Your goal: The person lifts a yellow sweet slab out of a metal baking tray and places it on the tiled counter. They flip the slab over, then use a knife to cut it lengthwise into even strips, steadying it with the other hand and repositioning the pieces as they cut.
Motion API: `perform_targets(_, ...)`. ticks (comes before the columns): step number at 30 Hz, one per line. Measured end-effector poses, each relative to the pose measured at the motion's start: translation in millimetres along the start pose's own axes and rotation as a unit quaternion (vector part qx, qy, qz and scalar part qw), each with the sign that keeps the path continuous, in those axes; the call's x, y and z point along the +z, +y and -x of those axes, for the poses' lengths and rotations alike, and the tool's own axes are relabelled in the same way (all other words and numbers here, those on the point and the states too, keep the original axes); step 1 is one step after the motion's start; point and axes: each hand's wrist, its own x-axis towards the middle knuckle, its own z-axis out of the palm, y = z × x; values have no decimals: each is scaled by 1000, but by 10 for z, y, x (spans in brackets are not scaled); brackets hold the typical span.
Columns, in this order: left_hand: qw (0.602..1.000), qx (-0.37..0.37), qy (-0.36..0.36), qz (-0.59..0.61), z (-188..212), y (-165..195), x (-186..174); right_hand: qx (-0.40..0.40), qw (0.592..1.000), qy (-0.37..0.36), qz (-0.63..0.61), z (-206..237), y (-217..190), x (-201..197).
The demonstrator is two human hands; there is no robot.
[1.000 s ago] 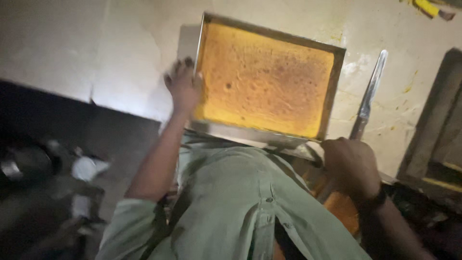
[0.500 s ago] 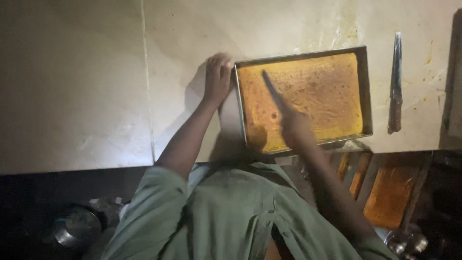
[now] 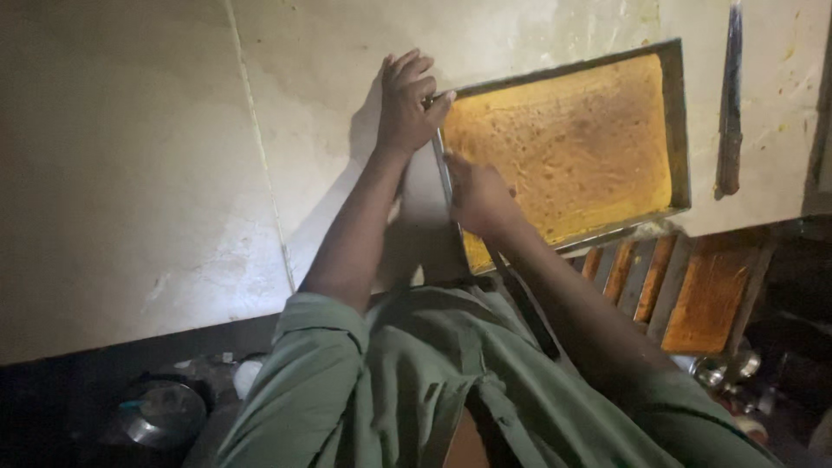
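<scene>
A rectangular metal tray (image 3: 679, 130) holding a flat golden-yellow baked slab (image 3: 572, 147) lies on a pale stone counter (image 3: 156, 173). My left hand (image 3: 406, 104) grips the tray's near-left corner, thumb over the rim. My right hand (image 3: 475, 195) is closed in a fist against the tray's left rim, at the edge of the slab. It seems to hold a thin dark blade that runs along that rim, mostly hidden by the hand. My green sleeves fill the bottom of the view.
A long knife (image 3: 731, 104) lies on the counter right of the tray. Orange-stained wooden slats (image 3: 685, 286) sit below the counter's front edge. Metal vessels stand on the dark floor at lower left (image 3: 160, 412) and lower right (image 3: 719, 368).
My right hand came off the long knife, passed over the middle of the slab with a thin blade, and is now at the tray's left rim. My left hand stayed at the corner.
</scene>
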Motion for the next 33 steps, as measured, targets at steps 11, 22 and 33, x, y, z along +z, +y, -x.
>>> perform_targets(11,1000,26,13,5,-8,65,35,-124,986,-107,-12,1455,300,-274)
perform_targets(22,990,-83,89,79,-80,445,286,127,972,181,79,1053,2079,-2483)
perform_targets(33,916,-271,98,-278,52,1207,694,-72,894,391,207,271,4442,-2912)
